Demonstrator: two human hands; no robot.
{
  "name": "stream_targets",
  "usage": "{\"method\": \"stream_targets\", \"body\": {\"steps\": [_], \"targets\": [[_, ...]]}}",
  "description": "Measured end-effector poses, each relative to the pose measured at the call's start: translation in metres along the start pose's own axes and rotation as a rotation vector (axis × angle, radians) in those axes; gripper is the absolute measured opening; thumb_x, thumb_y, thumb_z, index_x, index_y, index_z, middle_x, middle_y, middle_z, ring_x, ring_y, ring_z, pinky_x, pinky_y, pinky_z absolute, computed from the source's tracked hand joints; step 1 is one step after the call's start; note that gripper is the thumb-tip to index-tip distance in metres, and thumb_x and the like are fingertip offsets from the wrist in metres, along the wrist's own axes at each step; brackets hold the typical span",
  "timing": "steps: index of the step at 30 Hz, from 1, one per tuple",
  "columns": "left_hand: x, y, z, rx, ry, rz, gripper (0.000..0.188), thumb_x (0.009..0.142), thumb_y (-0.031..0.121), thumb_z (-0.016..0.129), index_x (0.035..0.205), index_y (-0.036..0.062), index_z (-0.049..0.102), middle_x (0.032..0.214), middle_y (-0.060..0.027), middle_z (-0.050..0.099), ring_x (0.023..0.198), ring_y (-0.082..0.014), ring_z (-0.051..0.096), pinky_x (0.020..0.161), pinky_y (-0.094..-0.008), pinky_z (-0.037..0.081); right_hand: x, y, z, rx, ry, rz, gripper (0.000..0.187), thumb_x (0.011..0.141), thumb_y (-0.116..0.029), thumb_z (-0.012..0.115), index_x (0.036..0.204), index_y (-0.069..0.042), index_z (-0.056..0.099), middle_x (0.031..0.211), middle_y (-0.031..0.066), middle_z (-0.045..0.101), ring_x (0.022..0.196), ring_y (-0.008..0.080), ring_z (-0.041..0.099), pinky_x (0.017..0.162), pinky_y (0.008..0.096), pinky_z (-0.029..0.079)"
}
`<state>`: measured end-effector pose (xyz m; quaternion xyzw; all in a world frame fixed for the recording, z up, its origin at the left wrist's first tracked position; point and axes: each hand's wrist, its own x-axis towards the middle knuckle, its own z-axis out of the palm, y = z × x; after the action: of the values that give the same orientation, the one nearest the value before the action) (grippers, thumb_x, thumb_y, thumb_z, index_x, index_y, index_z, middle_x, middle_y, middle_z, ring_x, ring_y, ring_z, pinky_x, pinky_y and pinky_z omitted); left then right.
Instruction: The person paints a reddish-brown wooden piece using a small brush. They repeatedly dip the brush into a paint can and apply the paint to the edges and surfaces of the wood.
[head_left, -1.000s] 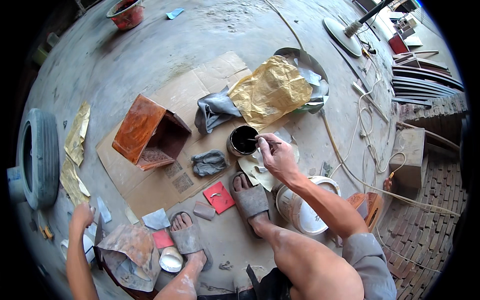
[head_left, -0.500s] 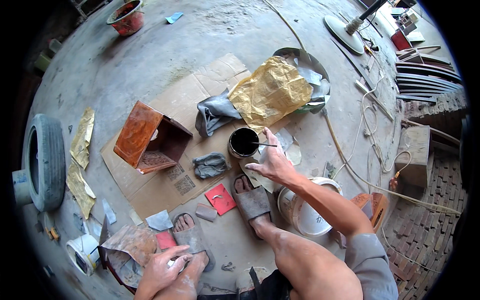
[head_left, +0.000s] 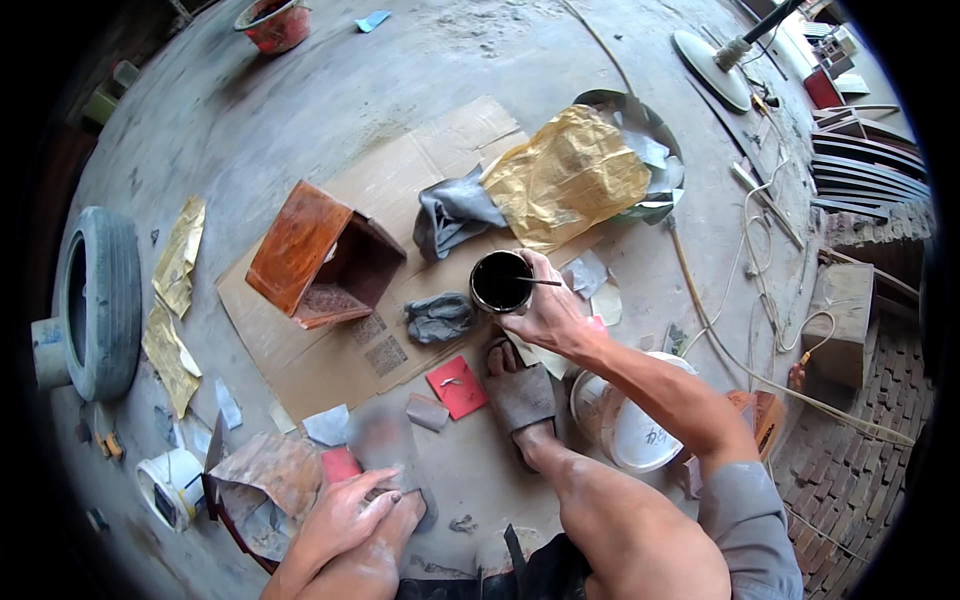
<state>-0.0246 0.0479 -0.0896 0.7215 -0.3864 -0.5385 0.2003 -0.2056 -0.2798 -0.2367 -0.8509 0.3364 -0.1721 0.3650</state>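
Note:
My right hand (head_left: 548, 312) is wrapped around the right side of a small round can (head_left: 475, 290) of dark liquid. A thin dark stick (head_left: 540, 282) rests across its rim, over the hand. My left hand (head_left: 352, 512) lies on my left lower leg with its fingers loosely extended, holding nothing that I can see. Left of the can, a crumpled grey cloth (head_left: 440, 317) lies on flattened cardboard (head_left: 350, 385), beside a reddish-brown wooden box (head_left: 310, 250) tilted with its open side toward the can. Behind the can are a larger grey cloth (head_left: 455, 212) and crumpled yellow-brown paper (head_left: 570, 180).
A lidded white bucket (head_left: 645, 430) stands beside my right forearm. Red sandpaper (head_left: 457, 388) and a small block (head_left: 428, 412) lie between my feet. At left are a tyre (head_left: 105, 300) and a white pail (head_left: 170, 485). A hose (head_left: 740, 370) and cords run along the right.
My right hand has moved from open beside the can to closed around its side. My left hand stays on my leg. The whole view has shifted slightly.

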Motion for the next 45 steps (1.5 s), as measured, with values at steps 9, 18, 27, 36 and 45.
{"method": "stream_targets", "body": {"steps": [9,18,27,36,45], "targets": [[0.000,-0.005,-0.001,0.035,-0.077,-0.051,0.041,0.094,0.023,0.063,0.129,0.0032,0.060,0.125,-0.0193,0.065,0.112,-0.0379,0.063,0.097,-0.0422,0.049,-0.037,-0.062,0.003,0.279,-0.154,-0.193,0.095,0.065,-0.020,0.090,0.140,-0.001,0.036,0.131,0.0232,0.052,0.121,0.0395,0.055,0.102,0.0445,0.046],[-0.001,-0.016,0.005,0.097,-0.027,-0.028,0.041,0.090,0.014,0.065,0.130,0.0045,0.061,0.111,-0.0158,0.072,0.099,-0.0331,0.070,0.088,-0.0392,0.053,-0.041,-0.064,-0.001,0.227,-0.145,-0.445,0.096,0.069,-0.026,0.088,0.143,0.001,0.033,0.140,0.0248,0.048,0.128,0.0430,0.049,0.108,0.0469,0.041],[-0.003,-0.011,0.005,0.100,-0.034,-0.033,0.042,0.087,0.012,0.068,0.128,0.0035,0.062,0.105,-0.0176,0.072,0.097,-0.0332,0.070,0.087,-0.0391,0.054,-0.034,-0.044,-0.054,0.140,-0.010,-0.255,0.088,0.069,-0.023,0.090,0.136,0.003,0.039,0.127,0.0230,0.054,0.118,0.0388,0.057,0.102,0.0428,0.047],[0.000,0.000,0.008,0.090,-0.073,0.008,0.041,0.089,0.018,0.069,0.125,0.0001,0.063,0.108,-0.0209,0.070,0.096,-0.0361,0.068,0.086,-0.0393,0.053,-0.064,0.108,-0.163,0.037,0.245,0.104,0.080,0.074,-0.020,0.088,0.131,0.000,0.037,0.116,0.0165,0.063,0.105,0.0224,0.065,0.093,0.0343,0.053],[-0.020,0.003,-0.020,-0.204,-0.103,0.099,0.033,0.096,0.019,0.058,0.123,0.0017,0.067,0.112,-0.0185,0.070,0.104,-0.0330,0.066,0.094,-0.0398,0.050,-0.110,0.257,-0.179,-0.159,0.370,0.535,0.068,0.080,-0.037,0.084,0.126,0.001,0.053,0.113,0.0131,0.065,0.099,0.0237,0.064,0.090,0.0370,0.051]]}}
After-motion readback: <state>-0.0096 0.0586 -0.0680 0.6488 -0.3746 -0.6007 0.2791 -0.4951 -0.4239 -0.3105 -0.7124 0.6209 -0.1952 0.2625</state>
